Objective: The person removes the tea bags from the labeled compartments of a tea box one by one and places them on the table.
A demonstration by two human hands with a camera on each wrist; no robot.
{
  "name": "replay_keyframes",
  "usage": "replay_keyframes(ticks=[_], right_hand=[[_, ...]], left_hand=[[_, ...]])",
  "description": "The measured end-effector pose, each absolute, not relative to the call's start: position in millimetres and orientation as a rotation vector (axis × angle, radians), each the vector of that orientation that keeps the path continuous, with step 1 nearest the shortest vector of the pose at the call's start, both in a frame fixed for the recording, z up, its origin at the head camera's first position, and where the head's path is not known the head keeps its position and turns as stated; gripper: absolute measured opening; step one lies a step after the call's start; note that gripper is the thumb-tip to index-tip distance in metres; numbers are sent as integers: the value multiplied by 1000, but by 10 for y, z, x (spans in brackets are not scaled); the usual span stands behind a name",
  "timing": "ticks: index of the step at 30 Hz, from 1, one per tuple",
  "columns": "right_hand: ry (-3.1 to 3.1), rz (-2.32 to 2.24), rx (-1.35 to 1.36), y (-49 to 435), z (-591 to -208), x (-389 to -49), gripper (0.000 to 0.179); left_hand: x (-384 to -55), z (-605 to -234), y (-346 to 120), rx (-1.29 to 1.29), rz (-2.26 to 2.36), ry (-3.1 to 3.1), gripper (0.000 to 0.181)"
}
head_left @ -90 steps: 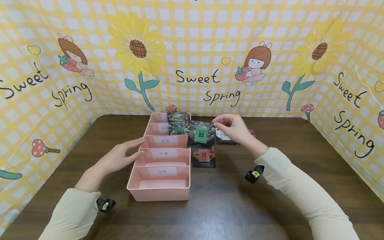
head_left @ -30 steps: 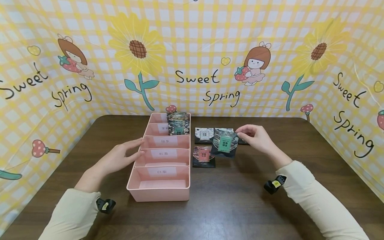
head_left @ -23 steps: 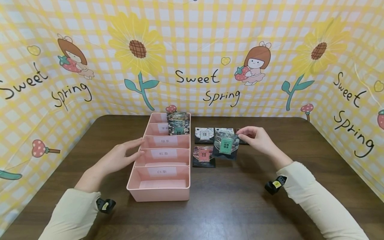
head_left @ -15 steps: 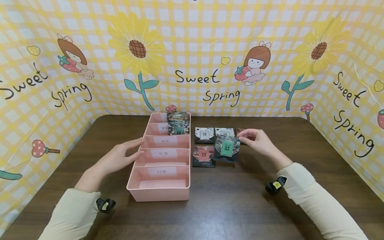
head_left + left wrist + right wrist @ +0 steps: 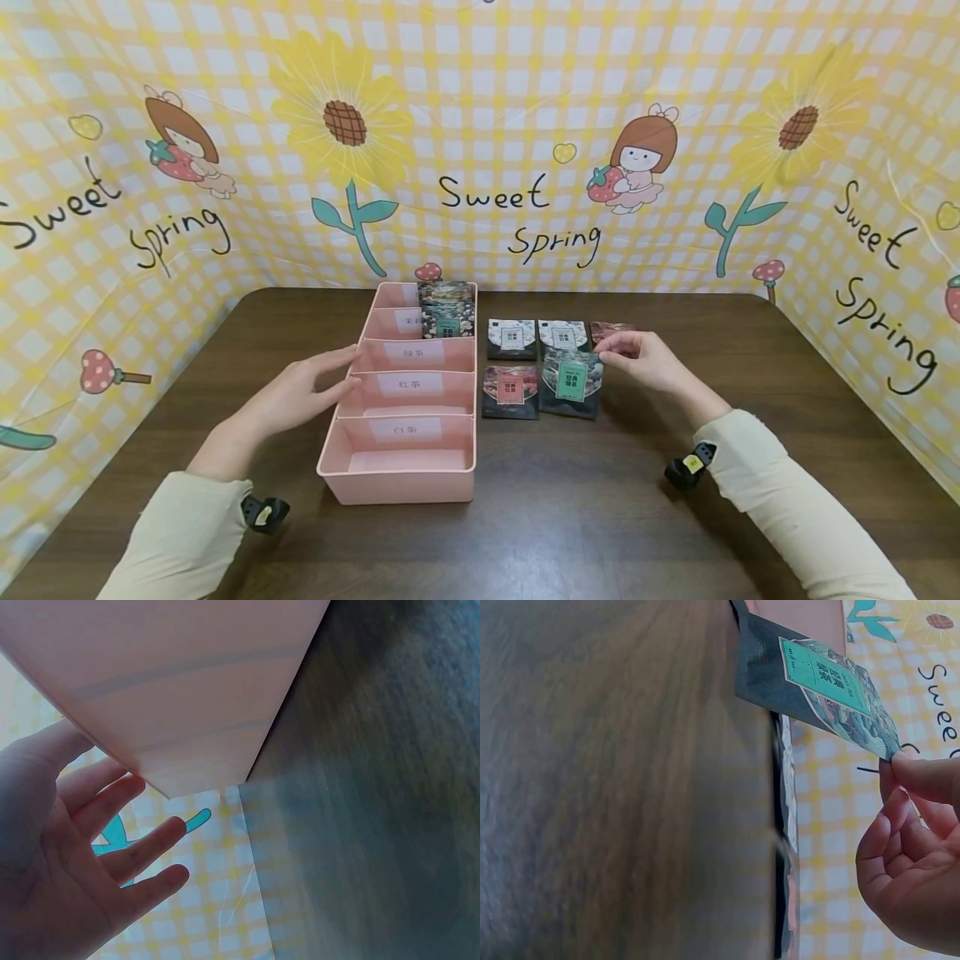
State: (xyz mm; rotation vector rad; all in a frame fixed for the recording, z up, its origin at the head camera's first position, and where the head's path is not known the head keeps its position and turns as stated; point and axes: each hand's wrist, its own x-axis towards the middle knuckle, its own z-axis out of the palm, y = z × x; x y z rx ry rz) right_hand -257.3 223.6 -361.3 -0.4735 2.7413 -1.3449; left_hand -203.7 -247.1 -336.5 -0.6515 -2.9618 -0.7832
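My right hand [image 5: 641, 360] pinches a corner of a dark tea sachet with a green label [image 5: 572, 383]. In the right wrist view thumb and forefinger hold that tea sachet [image 5: 825, 675] slantwise, its near end low over the table. My left hand [image 5: 296, 393] touches the left rim of a long pink divided box [image 5: 397, 487], its fingers loosely spread. The left wrist view has the hand [image 5: 82, 840] against the edge of the box wall [image 5: 187, 682]. Several dark sachets [image 5: 447, 321] stand in the two far compartments; paper labels mark the dividers.
Right of the box lie a red-labelled sachet [image 5: 510, 392], two white-topped sachets [image 5: 512, 337] and a reddish-brown one [image 5: 611, 330], partly behind the right hand. The brown table [image 5: 570, 517] ends at a checked yellow cloth [image 5: 480, 125] behind and at the sides.
My right hand has carried the green-labelled sachet right and away from the box, then lowered it beside the red-labelled one, uncovering the white-topped sachets. The left hand and box have stayed put.
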Motion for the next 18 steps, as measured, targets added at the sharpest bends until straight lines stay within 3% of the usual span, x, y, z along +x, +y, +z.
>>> replay_keyframes(ticks=[18], right_hand=[[2799,-1253,-522,2221,-3809,-2802,18]], left_hand=[[-2037,-3373,-2471,-652,-782,-2954,54]])
